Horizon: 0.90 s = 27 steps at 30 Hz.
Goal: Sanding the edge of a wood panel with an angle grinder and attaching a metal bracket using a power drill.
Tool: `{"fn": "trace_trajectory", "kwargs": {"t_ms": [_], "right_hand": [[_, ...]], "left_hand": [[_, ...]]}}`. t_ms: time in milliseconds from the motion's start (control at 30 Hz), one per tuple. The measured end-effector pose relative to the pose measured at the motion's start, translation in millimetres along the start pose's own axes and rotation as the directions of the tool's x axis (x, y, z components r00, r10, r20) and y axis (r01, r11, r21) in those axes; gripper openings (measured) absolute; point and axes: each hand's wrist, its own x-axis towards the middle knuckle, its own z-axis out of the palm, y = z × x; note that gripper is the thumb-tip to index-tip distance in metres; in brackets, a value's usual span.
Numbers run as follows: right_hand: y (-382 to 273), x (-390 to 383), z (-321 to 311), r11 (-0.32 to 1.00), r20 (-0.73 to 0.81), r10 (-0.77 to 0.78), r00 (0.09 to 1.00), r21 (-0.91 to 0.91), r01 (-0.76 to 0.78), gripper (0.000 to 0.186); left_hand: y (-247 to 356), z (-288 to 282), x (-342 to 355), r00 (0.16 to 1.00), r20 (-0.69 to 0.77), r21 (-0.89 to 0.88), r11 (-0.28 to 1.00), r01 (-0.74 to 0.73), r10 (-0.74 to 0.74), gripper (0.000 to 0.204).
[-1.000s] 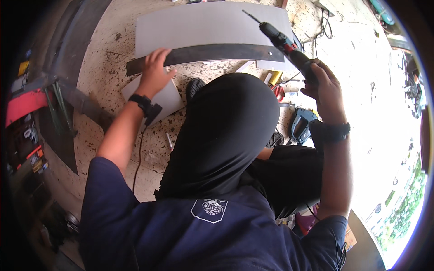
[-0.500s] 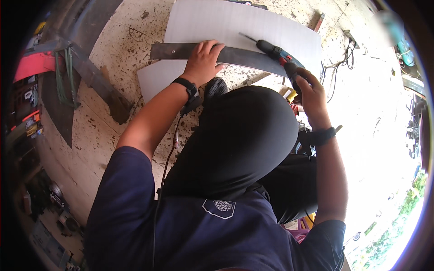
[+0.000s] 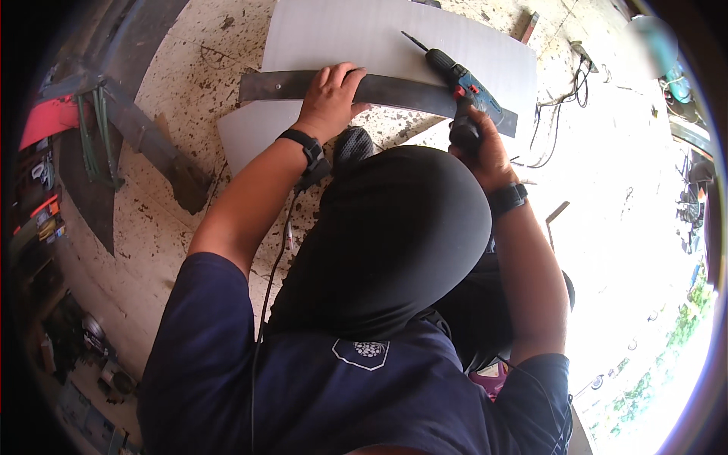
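Note:
A long dark metal strip [image 3: 402, 94] lies across a white sheet [image 3: 334, 36], with a small hole near its left end. My left hand [image 3: 327, 98] grips the strip left of its middle, fingers over the far edge and thumb along the near one. In my right hand [image 3: 491, 158] is a blue and black cordless drill [image 3: 472, 89], held by its black handle over the strip's right part. Its long thin bit [image 3: 414, 40] points to the far left, apart from the strip. Some of my right fingers are hidden behind the handle.
My bent knee [image 3: 413, 205] rises just nearer than the strip, with my shoe [image 3: 353, 148] beside it. To the left lie dark metal pieces [image 3: 163, 148] and green cords [image 3: 89, 136]. Black cables [image 3: 582, 80] run along the speckled floor at the right.
My right hand has moved left with the drill, which has turned so its body shows more. My left hand stays on the strip. The whole view has shifted slightly.

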Motion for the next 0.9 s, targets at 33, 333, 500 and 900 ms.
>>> {"fn": "trace_trajectory", "kwargs": {"t_ms": [33, 333, 500, 900], "right_hand": [[-2.1, -1.3, 3.3, 0.999, -0.039, -0.022, 0.999, 0.047, 0.023, 0.039], [-57.2, -115.1, 23.2, 0.610, 0.225, -0.649, 0.727, -0.418, 0.673, 0.084], [-90.2, -125.5, 60.8, 0.530, 0.082, -0.667, 0.740, -0.646, 0.549, 0.040], [-66.0, -80.8, 81.9, 0.210, 0.117, -0.645, 0.755, -0.923, 0.323, 0.043]], "left_hand": [[-2.3, -0.5, 0.4, 1.000, 0.011, -0.005, 1.000, -0.006, 0.006, 0.065], [-3.5, 14.1, 19.0, 0.992, -0.046, -0.036, 0.992, -0.121, 0.119, 0.063], [4.1, 14.4, 25.1, 0.994, 0.008, -0.024, 0.994, -0.108, 0.108, 0.063], [3.2, 21.4, 25.7, 0.988, -0.041, -0.083, 0.985, -0.151, 0.148, 0.061]]}}
